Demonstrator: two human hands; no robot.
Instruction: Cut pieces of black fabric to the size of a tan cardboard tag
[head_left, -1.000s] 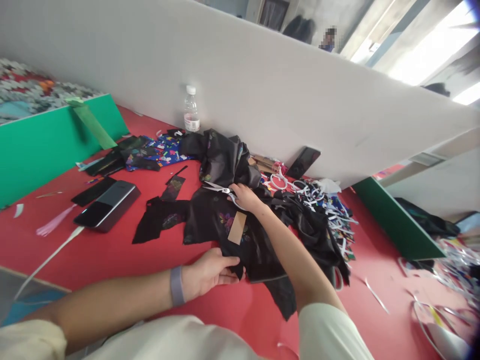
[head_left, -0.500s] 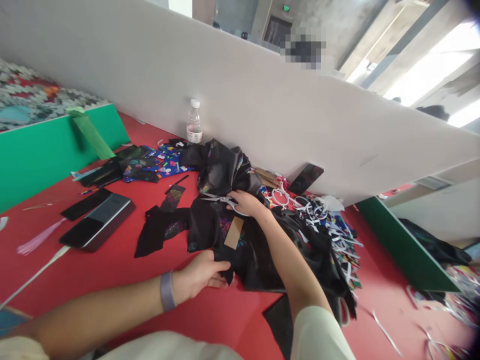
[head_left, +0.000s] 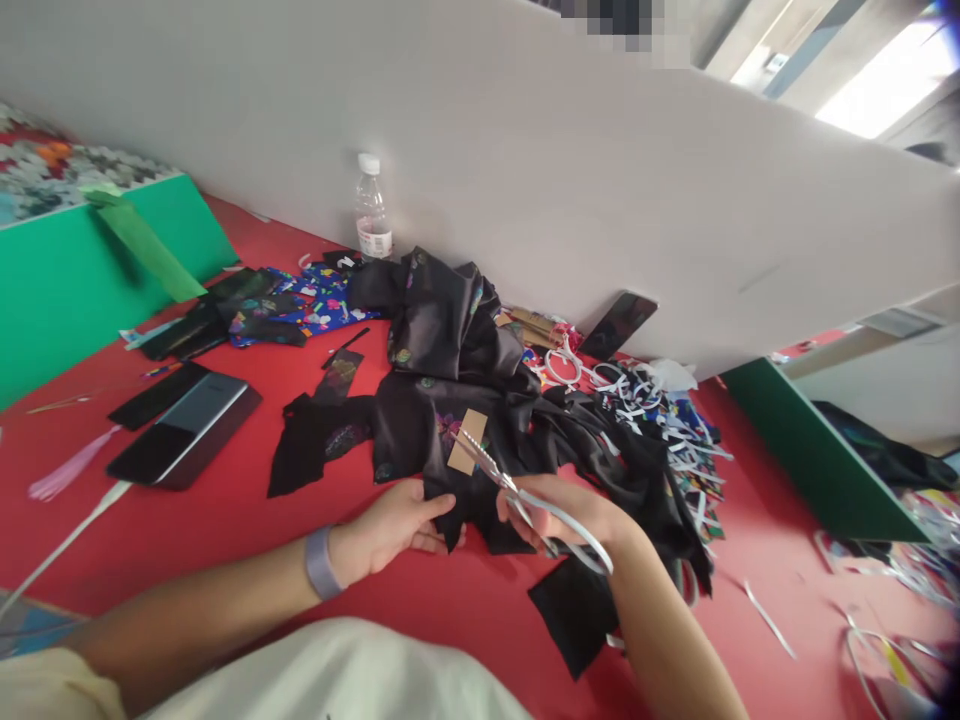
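1. The right hand (head_left: 559,510) is closed around the handles of the scissors (head_left: 512,487), whose blades point forward and toward the left, over the cardboard piece (head_left: 458,456). From this angle it is hard to say whether the blades touch the card or hang just above it.
2. The left hand (head_left: 390,525) has its thumb and fingers together on a near corner of the black cloth (head_left: 405,430); a grey band (head_left: 322,562) circles that wrist.
3. The black cloth, printed with coloured flowers, spreads in front of both hands on the red table (head_left: 480,600), with the card lying on it.
4. Beyond it sits a crumpled black bundle (head_left: 431,315). A flat black offcut (head_left: 296,450) lies to the left, and a black scrap (head_left: 574,610) lies near the right forearm.
5. Farther left, a dark device (head_left: 187,425) has a white cable (head_left: 64,550) at its near end, with a pink tassel (head_left: 71,465) nearby.
6. Behind these is blue patterned cloth (head_left: 326,300), just beside an upright clear bottle (head_left: 373,215).
7. A phone (head_left: 621,325) leans against the pale partition (head_left: 562,200); a heap of scraps with white ties (head_left: 675,455) lies to the right.
8. Green boards stand at the left (head_left: 52,265) and right (head_left: 817,460).
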